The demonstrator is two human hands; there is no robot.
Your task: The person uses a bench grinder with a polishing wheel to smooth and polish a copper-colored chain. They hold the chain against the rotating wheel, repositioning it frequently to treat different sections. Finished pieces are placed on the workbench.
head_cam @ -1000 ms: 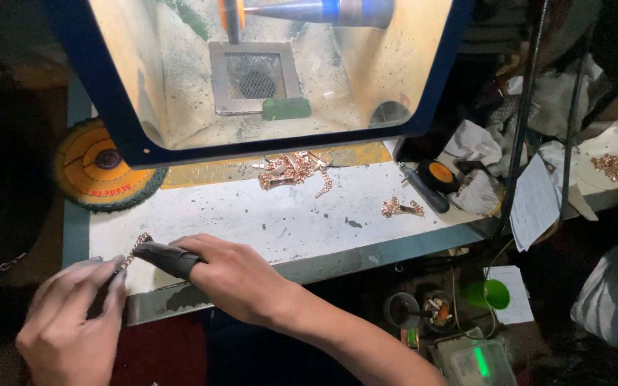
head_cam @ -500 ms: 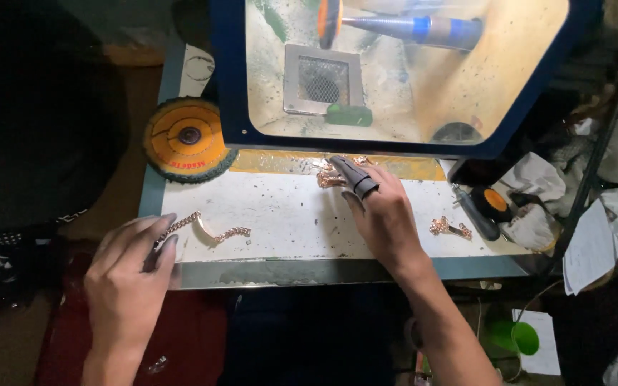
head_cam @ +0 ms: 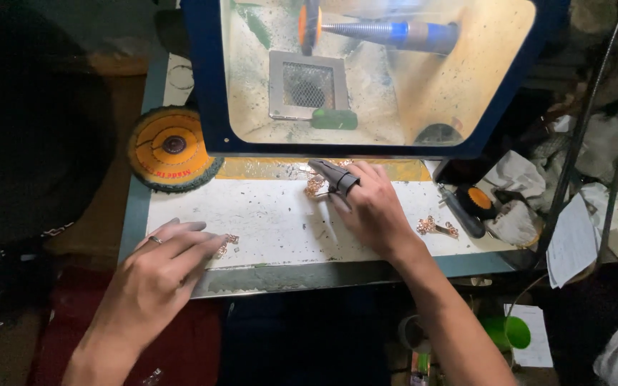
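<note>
Table (head_cam: 273,221): flat white top, scuffed and dusty, bare between the hands.
Left hand (head_cam: 155,275): by the table's near edge, ring on one finger, grip pressed down on a small coppery chain piece (head_cam: 229,241).
Right hand (head_cam: 373,207): at the table's far edge, dark finger guard (head_cam: 337,177), fingertips on a pile of coppery pieces (head_cam: 316,186); grip cannot be told.
Disc (head_cam: 172,149): round, orange, fuzzy rim, at the table's far left corner.

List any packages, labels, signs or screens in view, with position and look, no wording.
Round label: centre of the buffing wheel left of the polishing cabinet; orange-yellow disc with red print.
Paper sheet: right edge of the bench, white, hanging tilted.
Paper slip: lower right, white, beside a green cup.
</note>
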